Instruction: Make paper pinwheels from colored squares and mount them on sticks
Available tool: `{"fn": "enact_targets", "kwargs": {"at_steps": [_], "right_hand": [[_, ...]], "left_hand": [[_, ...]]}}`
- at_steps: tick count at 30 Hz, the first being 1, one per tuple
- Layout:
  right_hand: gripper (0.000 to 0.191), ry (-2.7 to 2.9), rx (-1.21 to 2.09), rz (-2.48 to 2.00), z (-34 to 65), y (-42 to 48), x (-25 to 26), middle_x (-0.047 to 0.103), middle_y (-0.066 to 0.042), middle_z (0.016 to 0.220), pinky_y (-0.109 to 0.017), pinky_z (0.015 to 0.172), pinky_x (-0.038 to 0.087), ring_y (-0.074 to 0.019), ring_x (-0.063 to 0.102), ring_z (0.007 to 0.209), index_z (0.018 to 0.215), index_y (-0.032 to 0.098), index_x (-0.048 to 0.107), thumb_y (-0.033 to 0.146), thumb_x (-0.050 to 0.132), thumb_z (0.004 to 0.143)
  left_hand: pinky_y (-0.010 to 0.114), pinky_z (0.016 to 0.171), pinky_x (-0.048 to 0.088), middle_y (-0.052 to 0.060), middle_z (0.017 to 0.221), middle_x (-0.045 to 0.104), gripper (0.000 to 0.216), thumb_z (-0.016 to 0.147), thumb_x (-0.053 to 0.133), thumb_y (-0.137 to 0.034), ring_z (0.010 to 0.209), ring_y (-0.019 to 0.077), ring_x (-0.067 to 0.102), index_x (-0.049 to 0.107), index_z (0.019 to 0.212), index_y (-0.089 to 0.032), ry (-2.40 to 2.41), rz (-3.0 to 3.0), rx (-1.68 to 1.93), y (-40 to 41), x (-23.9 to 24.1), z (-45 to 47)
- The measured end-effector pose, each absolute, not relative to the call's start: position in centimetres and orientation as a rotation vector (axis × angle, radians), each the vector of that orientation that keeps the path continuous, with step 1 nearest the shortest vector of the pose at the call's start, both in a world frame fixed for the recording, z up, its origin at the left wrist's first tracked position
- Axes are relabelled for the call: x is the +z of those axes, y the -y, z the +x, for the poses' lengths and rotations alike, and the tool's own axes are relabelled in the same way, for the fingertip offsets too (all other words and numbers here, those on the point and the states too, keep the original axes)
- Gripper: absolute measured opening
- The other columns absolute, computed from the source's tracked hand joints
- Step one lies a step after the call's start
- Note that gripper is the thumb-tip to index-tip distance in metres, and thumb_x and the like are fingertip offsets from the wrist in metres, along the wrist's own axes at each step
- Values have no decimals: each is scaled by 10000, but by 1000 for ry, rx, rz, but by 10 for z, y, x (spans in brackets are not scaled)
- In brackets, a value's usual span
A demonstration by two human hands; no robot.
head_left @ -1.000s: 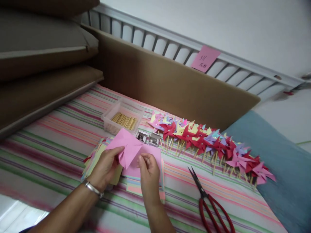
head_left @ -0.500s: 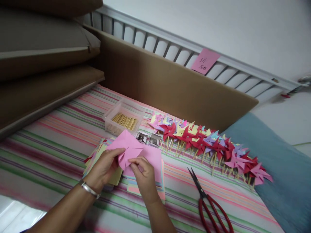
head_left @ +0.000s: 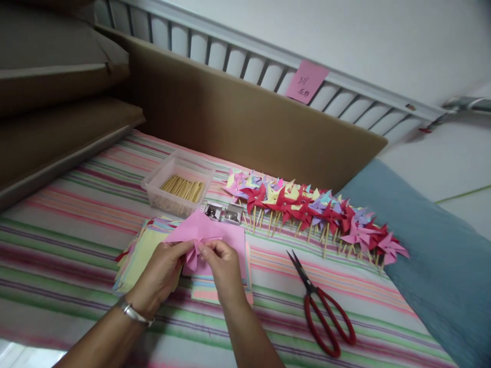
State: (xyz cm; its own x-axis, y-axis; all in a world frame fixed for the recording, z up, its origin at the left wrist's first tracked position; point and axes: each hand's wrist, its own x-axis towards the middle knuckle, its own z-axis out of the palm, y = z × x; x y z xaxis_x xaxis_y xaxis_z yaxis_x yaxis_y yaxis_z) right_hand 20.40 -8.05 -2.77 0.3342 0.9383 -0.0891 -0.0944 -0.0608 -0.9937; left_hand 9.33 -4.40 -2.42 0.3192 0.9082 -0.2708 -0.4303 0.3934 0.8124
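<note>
Between my two hands is a pink paper square point(head_left: 195, 227) with cut corners, partly folded in toward its middle. My left hand point(head_left: 169, 263) pinches it from the left, thumb at the centre. From the right, my right hand point(head_left: 222, 260) presses a folded corner in at the same spot. Both thumbs nearly meet there. Under my left wrist lies a stack of coloured paper point(head_left: 148, 255), yellow on top. Below my right hand is another paper stack point(head_left: 238, 240) with a pink sheet uppermost.
A clear plastic box point(head_left: 178, 184) of short wooden sticks stands beyond my hands, with two small containers of metal pieces point(head_left: 222, 213) beside it. Finished paper pinwheels point(head_left: 307, 209) lie in a long row. Red-handled scissors point(head_left: 322, 306) rest on the right. A brown board point(head_left: 245, 102) stands behind.
My right hand has brought a corner of the pink paper in to the centre, and my hands have come closer together. The view has shifted slightly to the right.
</note>
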Motion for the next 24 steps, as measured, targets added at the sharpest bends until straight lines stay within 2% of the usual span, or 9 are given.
{"fn": "enact_targets", "kwargs": {"at_steps": [4,8,17,24], "right_hand": [[222,802,1027,-1382,204,80,-27,566,21,540,-228,552,377,-113,481,540,577,150,611,325,689,690],[216,802,998,-1397,203,81,-23,566,18,550,-224,556,380,-109,476,547,578,147,612,317,677,695],[197,795,978,-1422,204,80,-26,540,41,519,-220,529,359,-104,454,517,560,162,591,299,673,676],[192,811,944,-1471,202,77,-33,540,39,506,-219,523,370,-107,460,511,557,164,586,288,647,691]], "left_hand": [[236,590,394,-11,542,600,65,654,708,-193,562,127,507,703,600,-158,-797,677,981,44,-31,94],[242,624,407,-8,563,610,41,657,721,-201,619,142,547,726,671,-162,-787,661,975,45,-34,95],[237,585,398,-21,505,577,73,652,733,-216,590,141,549,740,705,-166,-785,667,965,45,-34,95],[234,585,392,0,572,614,76,635,741,-218,581,131,528,701,610,-159,-821,673,968,47,-32,97]]}}
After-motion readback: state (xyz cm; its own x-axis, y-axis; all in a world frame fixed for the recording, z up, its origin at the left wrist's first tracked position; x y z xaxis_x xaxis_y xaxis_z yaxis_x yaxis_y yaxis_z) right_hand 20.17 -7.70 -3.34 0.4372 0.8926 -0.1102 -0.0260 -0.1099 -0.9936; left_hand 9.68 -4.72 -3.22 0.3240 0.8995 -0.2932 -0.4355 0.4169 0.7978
